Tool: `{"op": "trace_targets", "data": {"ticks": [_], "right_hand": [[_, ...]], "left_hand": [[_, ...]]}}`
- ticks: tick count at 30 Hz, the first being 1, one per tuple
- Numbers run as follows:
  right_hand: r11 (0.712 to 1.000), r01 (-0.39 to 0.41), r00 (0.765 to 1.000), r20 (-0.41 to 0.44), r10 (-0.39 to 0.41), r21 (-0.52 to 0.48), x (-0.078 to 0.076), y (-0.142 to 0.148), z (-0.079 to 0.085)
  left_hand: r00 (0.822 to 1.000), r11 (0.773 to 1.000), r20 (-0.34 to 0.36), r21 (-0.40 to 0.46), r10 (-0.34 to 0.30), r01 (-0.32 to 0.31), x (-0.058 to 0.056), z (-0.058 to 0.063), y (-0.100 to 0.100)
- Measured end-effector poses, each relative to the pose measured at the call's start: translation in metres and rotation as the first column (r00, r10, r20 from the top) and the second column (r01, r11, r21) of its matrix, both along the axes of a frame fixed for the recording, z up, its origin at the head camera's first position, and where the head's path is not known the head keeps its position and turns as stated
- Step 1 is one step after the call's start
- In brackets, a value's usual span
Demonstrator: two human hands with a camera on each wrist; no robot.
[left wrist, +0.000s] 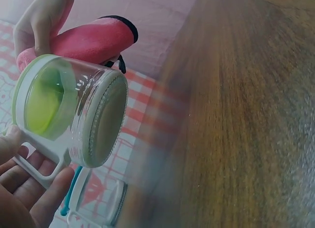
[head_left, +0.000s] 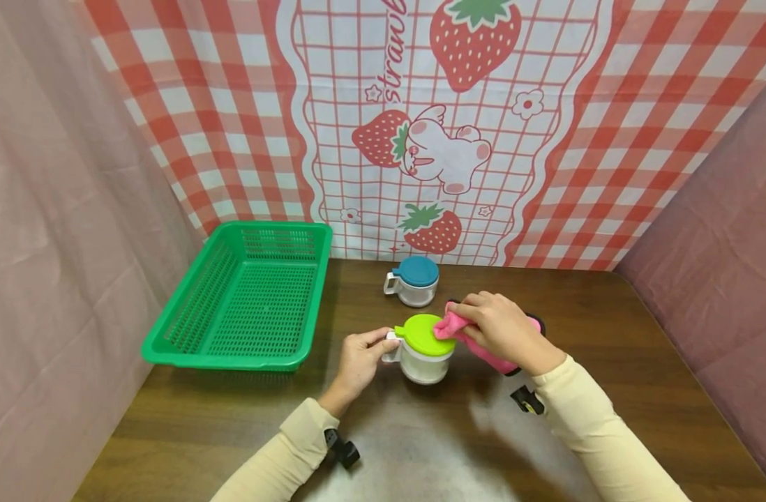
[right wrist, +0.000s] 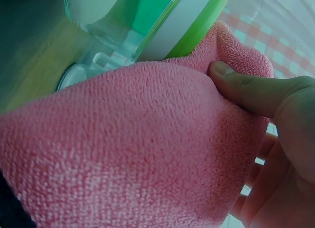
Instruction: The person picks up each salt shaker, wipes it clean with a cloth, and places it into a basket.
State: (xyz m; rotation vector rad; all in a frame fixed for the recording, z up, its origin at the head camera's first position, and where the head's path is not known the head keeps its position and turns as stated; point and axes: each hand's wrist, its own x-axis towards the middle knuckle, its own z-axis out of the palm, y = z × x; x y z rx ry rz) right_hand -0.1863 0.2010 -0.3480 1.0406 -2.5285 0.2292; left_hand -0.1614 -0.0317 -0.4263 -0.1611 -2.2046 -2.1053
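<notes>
Tabletop [head_left: 609, 335] leaves room between pink cloth [right wrist: 138, 149] and right edge [head_left: 686, 376].

Head view high, facing forward-down, wrist views close in, all sharing green-lidded jar [head_left: 424, 350]

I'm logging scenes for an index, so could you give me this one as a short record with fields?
left hand: holds the green-lidded jar by its handle
right hand: grips the pink cloth, which touches the green lid
green-lidded jar: lid on, clear-walled, underside visible in the left wrist view
blue-lidded jar: upright on the table, lid on, farther back
basket: green, perforated, left of both jars
backdrop: red and white, with strawberries
</notes>
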Motion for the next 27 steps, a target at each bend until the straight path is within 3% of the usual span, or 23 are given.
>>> {"op": "trace_targets", "data": {"ticks": [12, 27], "right_hand": [[0.999, -0.032, 0.999, -0.008, 0.032, 0.016, 0.005, -0.009, 0.001], [0.998, -0.043, 0.999, 0.014, 0.043, 0.05, 0.008, -0.019, -0.001]], "left_hand": [[0.995, 0.997, 0.07, 0.023, 0.073, -0.075, 0.0, 0.001, 0.002], [0.997, 0.998, 0.051, -0.015, 0.064, -0.064, 0.002, 0.001, 0.002]]}}
